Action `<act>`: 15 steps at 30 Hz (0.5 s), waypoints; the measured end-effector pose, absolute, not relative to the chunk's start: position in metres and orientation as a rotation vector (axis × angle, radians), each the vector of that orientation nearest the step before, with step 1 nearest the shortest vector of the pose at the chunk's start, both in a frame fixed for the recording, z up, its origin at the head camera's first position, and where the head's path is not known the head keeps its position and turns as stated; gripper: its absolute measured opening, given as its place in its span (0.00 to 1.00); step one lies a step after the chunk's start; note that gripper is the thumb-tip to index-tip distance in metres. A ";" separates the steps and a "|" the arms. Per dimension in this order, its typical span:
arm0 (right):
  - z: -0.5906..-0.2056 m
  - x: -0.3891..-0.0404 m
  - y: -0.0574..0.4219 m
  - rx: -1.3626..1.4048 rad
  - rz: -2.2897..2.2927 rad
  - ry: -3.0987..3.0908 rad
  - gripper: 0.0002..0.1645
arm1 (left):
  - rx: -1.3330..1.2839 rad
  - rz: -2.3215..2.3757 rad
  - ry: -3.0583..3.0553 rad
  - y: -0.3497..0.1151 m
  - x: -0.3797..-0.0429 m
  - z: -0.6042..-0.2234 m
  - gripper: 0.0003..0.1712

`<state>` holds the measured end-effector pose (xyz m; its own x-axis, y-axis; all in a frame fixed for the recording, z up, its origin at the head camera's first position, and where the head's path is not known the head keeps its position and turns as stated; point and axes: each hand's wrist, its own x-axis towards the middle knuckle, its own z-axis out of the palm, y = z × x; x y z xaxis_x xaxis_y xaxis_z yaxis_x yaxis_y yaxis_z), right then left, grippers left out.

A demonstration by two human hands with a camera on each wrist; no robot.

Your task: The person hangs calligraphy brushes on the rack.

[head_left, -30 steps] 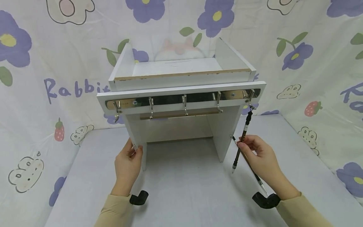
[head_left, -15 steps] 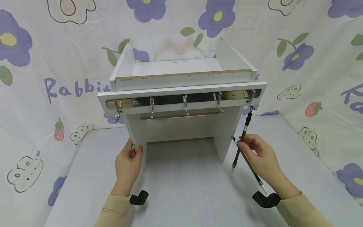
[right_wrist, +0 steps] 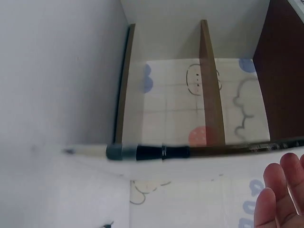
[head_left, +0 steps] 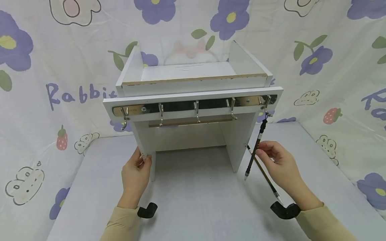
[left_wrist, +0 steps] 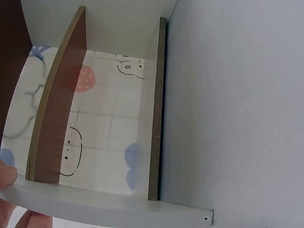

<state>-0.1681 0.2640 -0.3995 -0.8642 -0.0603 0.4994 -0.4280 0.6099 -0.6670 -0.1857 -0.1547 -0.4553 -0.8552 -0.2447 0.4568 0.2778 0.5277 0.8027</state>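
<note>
A dark writing brush (head_left: 252,157) hangs by its loop from the rightmost hook (head_left: 267,106) of a metal hook rail on a white wooden shelf (head_left: 193,92). It slants, with its pale tip down to the left. My right hand (head_left: 278,164) is right beside the brush's middle. In the right wrist view its fingers (right_wrist: 274,178) are relaxed, just apart from the handle. My left hand (head_left: 135,175) grips the front edge of the shelf's left side panel, the thumb (left_wrist: 7,174) on one face and fingers on the other.
A second brush (head_left: 266,175) lies on the white table (head_left: 199,207) beyond my right hand, partly hidden by the black wrist mount (head_left: 284,211). Other hooks (head_left: 196,111) along the rail bear nothing. A patterned cloth (head_left: 356,67) hangs behind.
My right hand lets go of the brush and shifts slightly right. The brush's lower end swings a little left. My left hand stays in place on the panel.
</note>
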 end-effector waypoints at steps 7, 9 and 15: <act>-0.405 -0.174 0.286 0.331 1.183 -2.437 0.13 | -0.042 -1.309 -2.238 -0.155 -0.185 -0.455 0.28; -0.408 -0.177 0.295 0.293 1.217 -2.451 0.14 | -0.040 -1.311 -2.238 -0.155 -0.185 -0.455 0.28; -0.423 -0.183 0.324 0.178 1.223 -2.555 0.18 | -0.041 -1.332 -2.231 -0.155 -0.185 -0.454 0.28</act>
<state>-0.1831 0.3236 -0.4228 -0.9466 0.0181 0.3218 -0.2393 0.6296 -0.7391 -0.1852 -0.1545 -0.4537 -0.8556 -0.2399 0.4586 0.2899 0.5120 0.8086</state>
